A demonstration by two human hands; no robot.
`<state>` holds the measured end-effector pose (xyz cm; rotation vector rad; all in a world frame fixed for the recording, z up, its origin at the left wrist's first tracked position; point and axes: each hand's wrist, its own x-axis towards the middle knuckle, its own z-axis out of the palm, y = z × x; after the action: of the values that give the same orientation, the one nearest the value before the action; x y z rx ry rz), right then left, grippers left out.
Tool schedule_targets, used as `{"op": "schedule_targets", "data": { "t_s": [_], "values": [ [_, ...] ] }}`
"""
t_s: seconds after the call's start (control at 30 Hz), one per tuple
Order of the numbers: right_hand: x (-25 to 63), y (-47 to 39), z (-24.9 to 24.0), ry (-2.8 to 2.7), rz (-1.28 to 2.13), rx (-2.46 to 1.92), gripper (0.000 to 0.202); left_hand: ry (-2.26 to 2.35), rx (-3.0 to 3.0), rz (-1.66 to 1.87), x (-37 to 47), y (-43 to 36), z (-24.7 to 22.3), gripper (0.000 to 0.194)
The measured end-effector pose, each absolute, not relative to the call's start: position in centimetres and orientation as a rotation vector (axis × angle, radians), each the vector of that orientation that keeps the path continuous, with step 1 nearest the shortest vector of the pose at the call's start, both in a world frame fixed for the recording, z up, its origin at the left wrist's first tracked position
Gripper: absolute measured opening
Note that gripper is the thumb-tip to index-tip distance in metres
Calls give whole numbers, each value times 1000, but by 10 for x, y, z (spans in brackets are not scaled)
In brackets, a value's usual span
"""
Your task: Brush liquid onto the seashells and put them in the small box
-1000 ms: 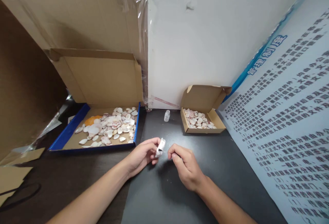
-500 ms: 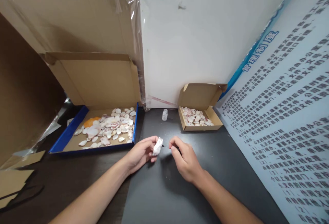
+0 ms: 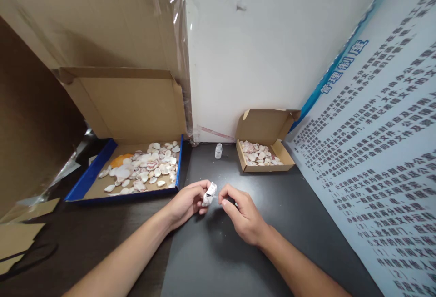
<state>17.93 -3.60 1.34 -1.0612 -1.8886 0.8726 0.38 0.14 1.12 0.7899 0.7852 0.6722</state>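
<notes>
Between the fingers and thumb of my left hand is a small white shell piece, with a dark mark on its face. My right hand is pinched close beside it on the right. A bit of black, apparently the handle of a thin brush, shows within that grip; its fine tip reaches toward the shell. Beyond both hands, a small clear bottle with a pale label stands upright on the dark table.
A blue-edged cardboard box full of seashells lies open at left. At right, a smaller open box holds more shells. A white wall rises behind, and a printed board leans along the right side.
My right hand has shifted slightly left, closer to the shell piece. The shell has turned in my left fingers, and a dark mark now shows on its face.
</notes>
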Motion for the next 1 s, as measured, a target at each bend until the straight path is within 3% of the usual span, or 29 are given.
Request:
{"op": "schedule_targets", "data": {
  "t_s": [0.27, 0.53, 0.77, 1.0],
  "values": [
    [179, -32, 10, -1847, 695, -1437, 13, 784, 770, 685, 3, 1, 11, 10],
    [178, -37, 13, -1870, 859, -1051, 16, 780, 798, 678, 4, 0, 10, 7],
    [181, -32, 11, -1803, 699, -1366, 14, 778, 811, 666, 4, 0, 12, 10],
    [181, -36, 12, -1869, 776, -1095, 14, 802, 856, 657, 4, -1, 12, 8]
  ]
}}
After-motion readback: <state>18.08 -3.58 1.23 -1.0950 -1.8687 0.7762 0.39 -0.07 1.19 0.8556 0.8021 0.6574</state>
